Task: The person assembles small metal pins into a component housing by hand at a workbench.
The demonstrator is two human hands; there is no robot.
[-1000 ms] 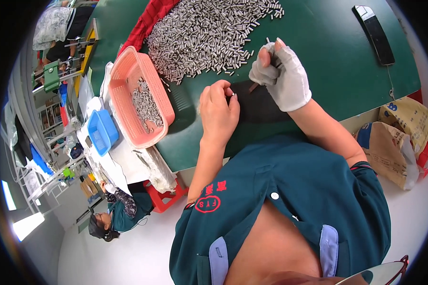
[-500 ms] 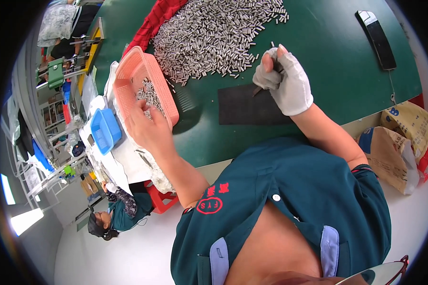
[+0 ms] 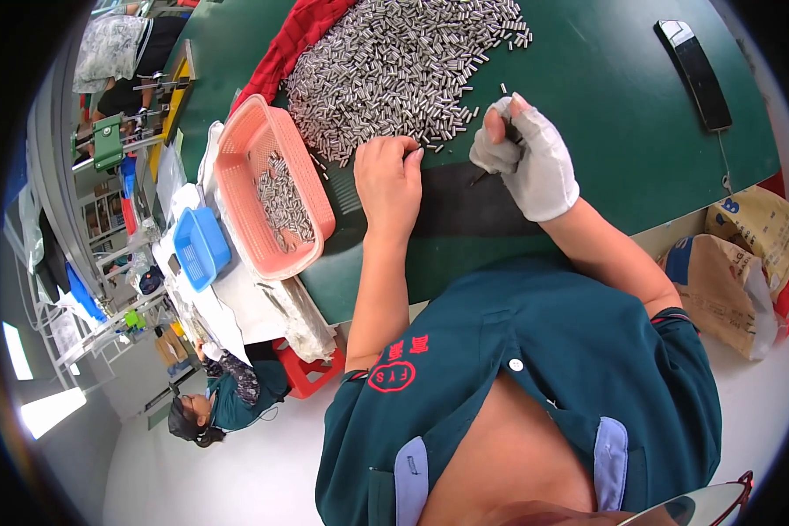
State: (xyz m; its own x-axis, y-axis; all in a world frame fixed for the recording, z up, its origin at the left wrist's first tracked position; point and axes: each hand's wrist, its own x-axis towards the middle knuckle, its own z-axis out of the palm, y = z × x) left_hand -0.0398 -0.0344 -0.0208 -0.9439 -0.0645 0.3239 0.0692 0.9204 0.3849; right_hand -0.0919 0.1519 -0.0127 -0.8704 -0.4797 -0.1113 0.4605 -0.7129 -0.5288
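Note:
My bare left hand (image 3: 389,186) is over the green table at the near edge of a heap of short metal pins (image 3: 403,66). Its fingers curl down with the thumb against them, and whatever they hold is hidden. My right hand (image 3: 535,162), in a white glove with bare thumb and fingertip, is closed around a dark slim tool (image 3: 479,178). Only the tool's tip shows, below the curled fingers; its kind cannot be made out. A single pin (image 3: 503,88) shows just beyond the right fingertips. Under both hands lies a black mat (image 3: 451,206).
Left of my left hand stands a pink plastic basket (image 3: 316,206) with pins inside. Beyond it are a blue tray (image 3: 200,250) and a red cloth (image 3: 280,54). A black long device (image 3: 697,79) with a cord lies at right. Another person (image 3: 228,390) sits at far left.
My left hand has come out of the pink basket and moved right, to the near edge of the pin heap. My right hand stays nearly in place, still closed around the tool.

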